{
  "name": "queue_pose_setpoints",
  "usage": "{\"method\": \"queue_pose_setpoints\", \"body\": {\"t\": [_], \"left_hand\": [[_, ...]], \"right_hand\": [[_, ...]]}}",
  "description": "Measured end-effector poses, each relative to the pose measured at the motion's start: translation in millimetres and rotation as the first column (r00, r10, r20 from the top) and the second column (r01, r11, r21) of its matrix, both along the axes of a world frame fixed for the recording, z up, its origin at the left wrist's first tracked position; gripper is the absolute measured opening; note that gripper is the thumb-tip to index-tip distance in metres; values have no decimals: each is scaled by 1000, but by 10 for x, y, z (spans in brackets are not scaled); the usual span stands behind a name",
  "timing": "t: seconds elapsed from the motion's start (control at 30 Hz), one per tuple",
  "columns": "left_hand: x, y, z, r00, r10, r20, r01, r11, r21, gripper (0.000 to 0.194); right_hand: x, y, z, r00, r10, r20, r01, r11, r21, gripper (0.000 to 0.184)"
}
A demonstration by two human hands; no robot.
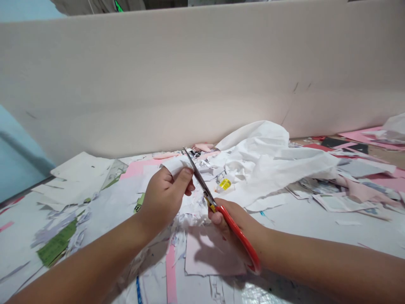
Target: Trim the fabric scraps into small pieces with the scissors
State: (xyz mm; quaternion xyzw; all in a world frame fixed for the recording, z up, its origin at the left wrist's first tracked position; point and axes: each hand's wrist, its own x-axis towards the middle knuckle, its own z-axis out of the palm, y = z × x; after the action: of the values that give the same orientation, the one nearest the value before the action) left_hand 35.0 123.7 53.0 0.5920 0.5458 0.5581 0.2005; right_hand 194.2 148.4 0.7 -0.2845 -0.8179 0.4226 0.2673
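My right hand (236, 221) is wrapped round a pair of scissors (240, 238) with red handles. Their metal blades point up and to the left, close beside my left hand (167, 194). Between the thumb and fingers of that left hand is pinched a small piece of white paper (175, 164), which reaches toward the blades. Whether the blades touch the paper I cannot tell. Below the hands lies a pale pink sheet (209, 253) among thin paper shreds. A small clear bottle with a yellow label (224, 185) rests just beyond the scissors.
Crumpled white sheeting (265, 164) is heaped behind my right hand. Paper scraps cover much of the table, with green pieces (58, 242) at left and pink sheets (363, 135) at far right. A pale upright panel (190, 80) borders the back.
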Motion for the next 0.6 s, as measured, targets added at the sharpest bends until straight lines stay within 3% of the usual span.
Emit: {"method": "queue_pose_setpoints", "body": {"t": [0.3,0.6], "left_hand": [[1,-16,34,1000,6,-30,-7,999,-45,34],[-62,2,5,999,-36,-28,33,995,-89,36]], "right_hand": [[-22,16,-47,999,-39,16,37,994,100,49],[-24,26,-122,999,-43,-14,44,997,65,49]]}}
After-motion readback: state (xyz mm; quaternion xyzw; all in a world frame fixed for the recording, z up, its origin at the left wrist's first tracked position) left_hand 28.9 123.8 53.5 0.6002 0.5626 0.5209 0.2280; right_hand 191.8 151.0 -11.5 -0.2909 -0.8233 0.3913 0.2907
